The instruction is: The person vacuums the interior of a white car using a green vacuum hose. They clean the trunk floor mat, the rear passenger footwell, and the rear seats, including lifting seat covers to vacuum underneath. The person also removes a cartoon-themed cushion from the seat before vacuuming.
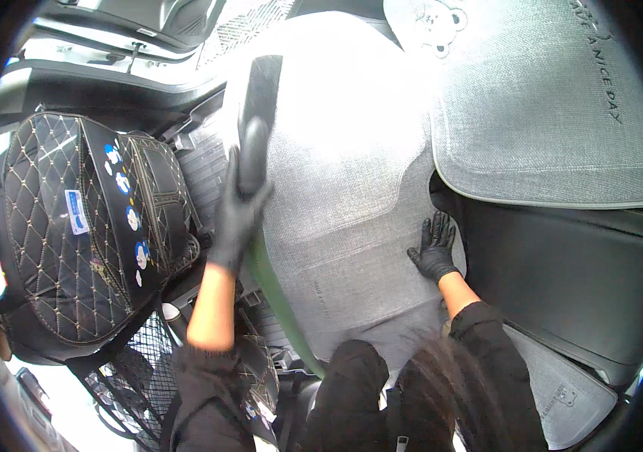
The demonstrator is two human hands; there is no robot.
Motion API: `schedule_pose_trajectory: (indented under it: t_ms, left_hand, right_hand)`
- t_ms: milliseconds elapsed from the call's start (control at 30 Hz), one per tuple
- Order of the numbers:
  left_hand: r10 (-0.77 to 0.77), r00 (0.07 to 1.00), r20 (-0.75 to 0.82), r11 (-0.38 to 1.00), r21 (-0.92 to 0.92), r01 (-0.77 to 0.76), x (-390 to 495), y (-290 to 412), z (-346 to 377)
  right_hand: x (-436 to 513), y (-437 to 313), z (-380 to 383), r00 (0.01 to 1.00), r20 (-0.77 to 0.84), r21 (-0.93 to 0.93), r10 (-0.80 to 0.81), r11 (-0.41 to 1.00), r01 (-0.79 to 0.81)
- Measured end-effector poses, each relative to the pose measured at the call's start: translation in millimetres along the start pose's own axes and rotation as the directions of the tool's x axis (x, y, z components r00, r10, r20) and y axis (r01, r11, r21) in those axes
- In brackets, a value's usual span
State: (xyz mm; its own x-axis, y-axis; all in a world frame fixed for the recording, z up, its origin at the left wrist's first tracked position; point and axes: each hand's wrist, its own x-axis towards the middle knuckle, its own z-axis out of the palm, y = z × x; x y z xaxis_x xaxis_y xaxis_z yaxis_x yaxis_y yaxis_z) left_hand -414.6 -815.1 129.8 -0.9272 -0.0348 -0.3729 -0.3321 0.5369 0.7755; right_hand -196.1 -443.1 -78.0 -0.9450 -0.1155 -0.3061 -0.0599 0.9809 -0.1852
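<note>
In a black glove, my left hand grips a long, flat black hand tool at its near end. The tool lies over the left side of a grey woven car seat cover; its underside is hidden and the hand is blurred. My right hand, also gloved in black, rests palm down with fingers spread near the cover's right edge. That cover is overexposed in its upper part and bears small writing near me. A green edge strip runs along its left side.
A second grey cover with a bear picture and writing lies at upper right. Beside my right arm are a black seat surface and another grey pad. Quilted black seat-back covers and a mesh net stand left, below an open car door.
</note>
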Motion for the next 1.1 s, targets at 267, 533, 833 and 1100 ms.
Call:
schedule_pose_trajectory:
  t_ms: [267, 533, 833, 1100]
  left_hand:
    - [0.046, 0.996, -0.076, 0.920, -0.385, -0.072, 116, 64, 109]
    - [0.021, 0.964, 0.265, 0.985, -0.172, 0.026, 32, 55, 217]
    - [-0.180, 0.940, 0.291, 0.984, 0.055, 0.172, -123, 102, 107]
    - [-0.438, 0.899, -0.014, 0.761, -0.538, 0.363, -3, 54, 89]
  right_hand:
    - [1, 8, 3, 0.997, -0.072, 0.101, -0.038, 0.994, 0.045]
    - [12, -1, -9, 0.990, -0.092, 0.103, -0.105, 0.988, 0.114]
    - [7, -13, -9, 0.985, -0.149, 0.173, -0.091, 0.978, 0.117]
    - [11, -26, -15, 0.979, -0.186, 0.252, -0.083, 0.959, 0.129]
